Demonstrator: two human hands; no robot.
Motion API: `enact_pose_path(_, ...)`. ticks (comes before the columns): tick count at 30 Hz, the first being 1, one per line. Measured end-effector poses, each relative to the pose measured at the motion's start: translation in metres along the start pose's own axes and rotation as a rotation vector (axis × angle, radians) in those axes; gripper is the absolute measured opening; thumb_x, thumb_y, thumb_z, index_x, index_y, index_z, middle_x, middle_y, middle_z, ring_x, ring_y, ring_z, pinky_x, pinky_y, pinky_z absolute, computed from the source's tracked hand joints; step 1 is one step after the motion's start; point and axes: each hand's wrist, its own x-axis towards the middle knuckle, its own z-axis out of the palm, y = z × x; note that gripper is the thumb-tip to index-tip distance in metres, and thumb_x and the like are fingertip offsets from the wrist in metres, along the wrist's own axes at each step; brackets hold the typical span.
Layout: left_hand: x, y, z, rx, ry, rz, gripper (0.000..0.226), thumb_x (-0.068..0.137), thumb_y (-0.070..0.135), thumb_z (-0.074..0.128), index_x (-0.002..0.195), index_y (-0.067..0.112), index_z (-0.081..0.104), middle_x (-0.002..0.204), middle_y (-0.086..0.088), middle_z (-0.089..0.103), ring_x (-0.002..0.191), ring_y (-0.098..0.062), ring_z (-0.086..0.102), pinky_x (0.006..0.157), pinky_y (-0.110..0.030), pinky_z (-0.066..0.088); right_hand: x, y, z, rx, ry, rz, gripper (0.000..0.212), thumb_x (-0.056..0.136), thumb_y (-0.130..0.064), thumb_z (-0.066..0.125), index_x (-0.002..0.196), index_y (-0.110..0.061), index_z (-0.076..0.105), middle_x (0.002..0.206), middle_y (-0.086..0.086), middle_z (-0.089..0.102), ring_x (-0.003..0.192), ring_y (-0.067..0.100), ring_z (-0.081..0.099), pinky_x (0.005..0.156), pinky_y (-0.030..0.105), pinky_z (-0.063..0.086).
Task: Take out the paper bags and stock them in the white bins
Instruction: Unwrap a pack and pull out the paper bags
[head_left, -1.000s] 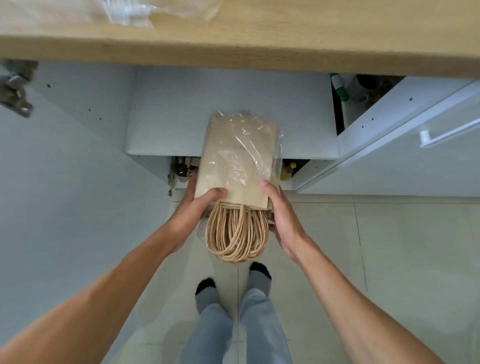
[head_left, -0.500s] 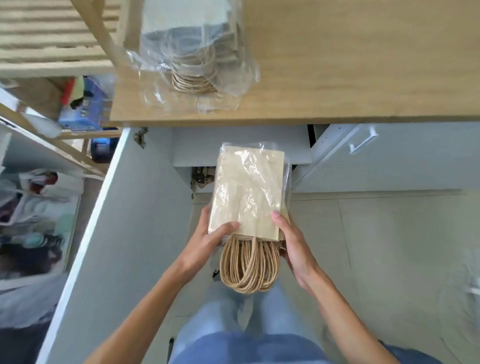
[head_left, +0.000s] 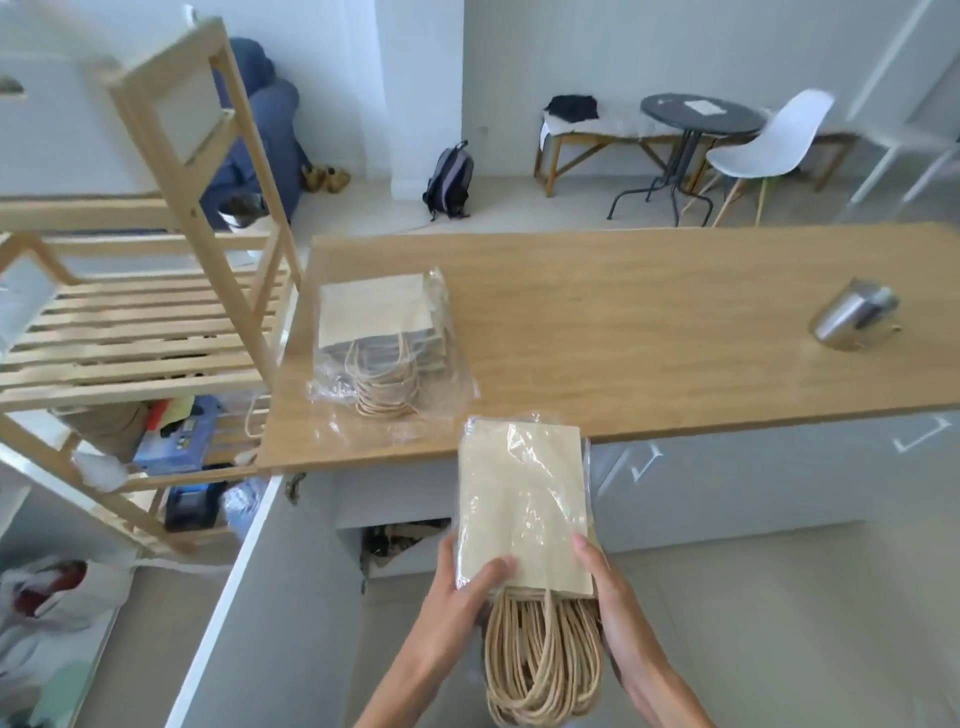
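Note:
A plastic-wrapped pack of paper bags (head_left: 522, 499) with rope handles hanging toward me is held in front of the wooden counter's near edge. My left hand (head_left: 457, 597) grips its lower left side, thumb on top. My right hand (head_left: 618, 608) grips its lower right side. A second wrapped pack of paper bags (head_left: 382, 338) lies on the counter (head_left: 649, 332) at its left end. No white bin is plainly visible; something white (head_left: 10, 88) sits at the far left, cut off by the frame.
An open white cabinet door (head_left: 228, 613) stands to my left below the counter. A wooden slatted shelf unit (head_left: 140, 332) with clutter underneath stands further left. A metal cup (head_left: 854, 319) lies on the counter's right side. Behind are a round table, chair, bench and backpack.
The view has risen from under the counter to above it. Both hands have lifted the pack of bags out of the cabinet up to the counter's edge, keeping the same grip.

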Motion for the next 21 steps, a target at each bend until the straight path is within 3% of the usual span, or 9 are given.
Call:
enact_pose_path(2,0.021,0.016,0.012,-0.014,-0.024,0.008,0.065,0.086,0.048,0.075,0.138,0.047,0.035,0.118,0.012,0.070,0.092,0.002,0.074,0.068,-0.014,0.056,0.018,-0.017,-0.011,0.001,0.029,-0.022,0.071,0.068,-0.085,0.062,0.120,-0.039,0.075,0.119,-0.014,0.077,0.112,0.004,0.072,0.103,0.036,0.047)
enact_pose_path(4,0.048,0.033,0.023,-0.031,-0.026,0.005,0.069,0.086,0.043,0.076,0.141,0.041,0.034,0.117,0.010,0.068,0.086,0.006,0.074,0.060,-0.008,0.054,0.042,-0.035,-0.022,-0.009,0.042,-0.033,0.077,0.064,-0.088,0.064,0.123,-0.040,0.072,0.122,-0.017,0.075,0.113,0.003,0.070,0.106,0.036,0.046)
enact_pose_path(7,0.090,0.057,0.032,-0.027,0.003,0.007,0.087,0.075,0.046,0.075,0.148,0.029,0.030,0.118,0.001,0.070,0.086,-0.009,0.078,0.060,-0.015,0.058,0.086,-0.064,-0.033,-0.044,0.039,-0.037,0.087,0.065,-0.088,0.062,0.135,-0.037,0.065,0.135,-0.013,0.069,0.128,0.011,0.062,0.117,0.047,0.039)
enact_pose_path(9,0.126,0.072,0.035,-0.021,0.059,0.025,0.088,0.074,0.046,0.076,0.148,0.030,0.031,0.107,0.002,0.076,0.081,-0.015,0.079,0.058,-0.016,0.057,0.121,-0.088,-0.038,-0.082,0.020,-0.051,0.088,0.062,-0.091,0.060,0.134,-0.042,0.063,0.134,-0.019,0.066,0.127,0.008,0.060,0.118,0.044,0.036)
enact_pose_path(11,0.163,0.089,0.035,0.007,0.128,0.039,0.087,0.073,0.049,0.077,0.147,0.032,0.033,0.098,0.006,0.078,0.078,-0.011,0.079,0.056,-0.015,0.057,0.159,-0.114,-0.039,-0.103,0.014,-0.058,0.077,0.065,-0.091,0.058,0.129,-0.048,0.062,0.127,-0.027,0.062,0.120,0.002,0.059,0.112,0.039,0.041)
enact_pose_path(13,0.199,0.107,0.034,0.027,0.194,0.020,0.089,0.067,0.059,0.078,0.142,0.031,0.039,0.103,0.006,0.076,0.079,-0.008,0.078,0.059,-0.018,0.058,0.197,-0.138,-0.038,-0.102,0.006,-0.068,0.061,0.080,-0.082,0.056,0.131,-0.048,0.060,0.127,-0.030,0.060,0.120,0.000,0.060,0.108,0.037,0.045)
enact_pose_path(16,0.250,0.132,0.032,0.058,0.293,-0.025,0.086,0.063,0.066,0.076,0.133,0.027,0.044,0.113,0.006,0.069,0.094,-0.015,0.073,0.075,-0.031,0.056,0.249,-0.170,-0.033,-0.082,-0.028,-0.076,0.026,0.091,-0.069,0.053,0.106,-0.052,0.065,0.093,-0.042,0.070,0.085,-0.017,0.069,0.081,0.024,0.049)
enact_pose_path(18,0.281,0.145,0.033,0.072,0.330,-0.042,0.079,0.069,0.065,0.074,0.131,0.024,0.046,0.109,0.010,0.064,0.095,-0.007,0.065,0.073,-0.028,0.049,0.283,-0.187,-0.032,-0.110,-0.015,-0.097,0.023,0.094,-0.065,0.053,0.099,-0.049,0.068,0.084,-0.039,0.072,0.078,-0.017,0.069,0.074,0.019,0.046)
enact_pose_path(21,0.319,0.158,0.034,0.042,0.360,-0.073,0.069,0.076,0.057,0.075,0.130,0.020,0.056,0.107,0.009,0.070,0.090,-0.007,0.070,0.068,-0.024,0.050,0.327,-0.209,-0.033,-0.128,-0.026,-0.083,0.028,0.093,-0.066,0.054,0.097,-0.044,0.071,0.084,-0.034,0.073,0.085,-0.009,0.070,0.074,0.020,0.048)
